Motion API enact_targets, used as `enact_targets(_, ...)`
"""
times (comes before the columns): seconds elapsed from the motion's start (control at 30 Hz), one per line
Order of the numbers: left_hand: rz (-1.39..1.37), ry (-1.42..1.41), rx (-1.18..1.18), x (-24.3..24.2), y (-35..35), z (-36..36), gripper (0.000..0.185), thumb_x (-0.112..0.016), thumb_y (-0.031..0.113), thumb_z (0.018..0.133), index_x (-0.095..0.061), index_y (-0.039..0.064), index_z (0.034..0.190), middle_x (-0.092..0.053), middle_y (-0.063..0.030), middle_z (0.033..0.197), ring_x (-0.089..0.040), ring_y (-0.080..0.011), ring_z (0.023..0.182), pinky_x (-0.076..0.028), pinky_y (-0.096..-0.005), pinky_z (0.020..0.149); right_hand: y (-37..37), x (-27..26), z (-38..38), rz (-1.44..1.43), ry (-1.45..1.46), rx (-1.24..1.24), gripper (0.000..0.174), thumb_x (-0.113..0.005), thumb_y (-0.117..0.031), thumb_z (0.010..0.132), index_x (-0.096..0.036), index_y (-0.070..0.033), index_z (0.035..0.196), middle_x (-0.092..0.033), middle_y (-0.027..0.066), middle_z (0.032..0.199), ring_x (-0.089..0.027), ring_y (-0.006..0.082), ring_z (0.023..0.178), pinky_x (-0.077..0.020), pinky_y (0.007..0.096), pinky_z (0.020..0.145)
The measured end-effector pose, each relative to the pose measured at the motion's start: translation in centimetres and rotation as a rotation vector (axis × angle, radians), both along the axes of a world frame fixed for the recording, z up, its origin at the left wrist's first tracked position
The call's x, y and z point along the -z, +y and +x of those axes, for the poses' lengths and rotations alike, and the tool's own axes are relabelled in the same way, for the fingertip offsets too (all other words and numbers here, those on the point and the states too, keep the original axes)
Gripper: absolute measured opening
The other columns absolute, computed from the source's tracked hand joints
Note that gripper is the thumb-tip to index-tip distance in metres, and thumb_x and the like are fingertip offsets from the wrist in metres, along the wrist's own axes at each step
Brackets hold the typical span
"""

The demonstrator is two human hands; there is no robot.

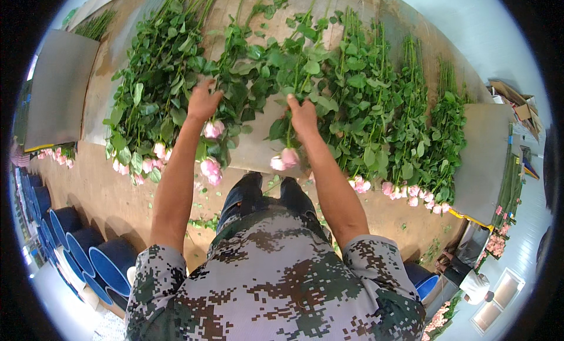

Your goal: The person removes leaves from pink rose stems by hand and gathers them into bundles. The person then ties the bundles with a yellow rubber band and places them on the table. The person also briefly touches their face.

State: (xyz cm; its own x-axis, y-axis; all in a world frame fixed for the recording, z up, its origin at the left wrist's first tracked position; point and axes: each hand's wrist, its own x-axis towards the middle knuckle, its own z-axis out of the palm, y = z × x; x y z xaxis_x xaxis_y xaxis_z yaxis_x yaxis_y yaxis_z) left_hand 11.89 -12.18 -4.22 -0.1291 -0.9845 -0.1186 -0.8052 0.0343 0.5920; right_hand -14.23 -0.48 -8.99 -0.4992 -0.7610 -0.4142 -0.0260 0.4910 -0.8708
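Note:
Long-stemmed pink roses lie in leafy rows across the worktable [251,153], blooms toward me and stems pointing away. My left hand [205,99] is over the foliage left of centre, thumb and fingers apart, above two pink rose blooms [211,169]. Whether it touches a stem cannot be told. My right hand [303,114] is at the stems of a pair of pink roses [284,158] near the table's front edge. Its thumb and forefinger are at the stem, but leaves and the hand itself hide whether they close on it. More rose bunches [365,120] lie to the right.
Dense roses [150,94] cover the table's left part. Grey panels [61,90] stand at both sides. Blue buckets [110,266] line the lower left, another blue bucket [421,281] stands at lower right. A person [471,283] is far right. Leaf scraps [205,222] litter the floor.

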Motion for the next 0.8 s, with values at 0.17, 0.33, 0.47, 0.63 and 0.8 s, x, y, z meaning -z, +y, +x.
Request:
enact_targets(0.17, -0.101, 0.322, 0.109, -0.3, 5.7, -4.3, 0.034, -0.064, 0.023, 0.089, -0.066, 0.002, 0.115, -0.070, -0.0197, 0.106, -0.066, -0.0357, 0.100, -0.051, -0.0422, 0.090, 2.5, -0.3, -1.0, 0.036, -0.259, 0.022, 0.034, -0.060, -0.031, 0.097, -0.062, 0.003, 0.095, -0.065, 0.0118, 0.082, -0.062, 0.0226, 0.071, -0.0502, 0.0388, 0.071)
enact_targets(0.33, 0.335, 0.353, 0.253, 1.8, 11.8, -12.3, 0.039, -0.069, 0.027, 0.087, -0.065, 0.002, 0.116, -0.071, -0.0155, 0.104, -0.068, -0.0227, 0.088, -0.053, -0.0348, 0.080, 3.5, -1.4, -1.3, 0.071, -0.109, -0.083, 0.035, -0.059, -0.031, 0.097, -0.063, 0.004, 0.094, -0.064, 0.0098, 0.080, -0.058, 0.0218, 0.071, -0.0468, 0.0381, 0.069)
enact_targets(0.47, 0.412, 0.412, 0.218, 2.7, 13.0, -13.5, 0.040, -0.073, 0.022, 0.084, -0.064, -0.002, 0.115, -0.071, -0.0145, 0.099, -0.067, -0.0221, 0.083, -0.053, -0.0353, 0.076, 4.4, -1.9, -2.7, 0.172, 0.075, -0.160, 0.037, -0.057, -0.031, 0.097, -0.064, 0.005, 0.098, -0.061, 0.0113, 0.076, -0.055, 0.0220, 0.070, -0.0448, 0.0396, 0.068)
enact_targets(0.63, 0.413, 0.464, 0.203, 2.5, 14.0, -13.5, 0.029, -0.071, 0.014, 0.084, -0.063, -0.002, 0.107, -0.069, -0.0141, 0.084, -0.067, -0.0215, 0.065, -0.054, -0.0365, 0.059, 5.3, -2.1, -4.1, 0.161, 0.175, -0.068, 0.060, -0.051, -0.037, 0.102, -0.046, 0.010, 0.138, -0.056, 0.0304, 0.130, -0.054, 0.0437, 0.122, -0.0448, 0.0484, 0.101)
enact_targets(0.8, 0.804, 0.761, -0.016, 2.4, 14.9, -15.9, 0.029, -0.067, 0.007, 0.089, -0.057, -0.002, 0.115, -0.067, -0.0127, 0.086, -0.068, -0.0194, 0.065, -0.055, -0.0325, 0.051, 5.0, -1.4, -4.7, 0.202, -0.026, -0.046, 0.040, -0.046, -0.033, 0.105, -0.059, 0.004, 0.112, -0.061, 0.0205, 0.095, -0.057, 0.0385, 0.085, -0.0447, 0.0546, 0.078)
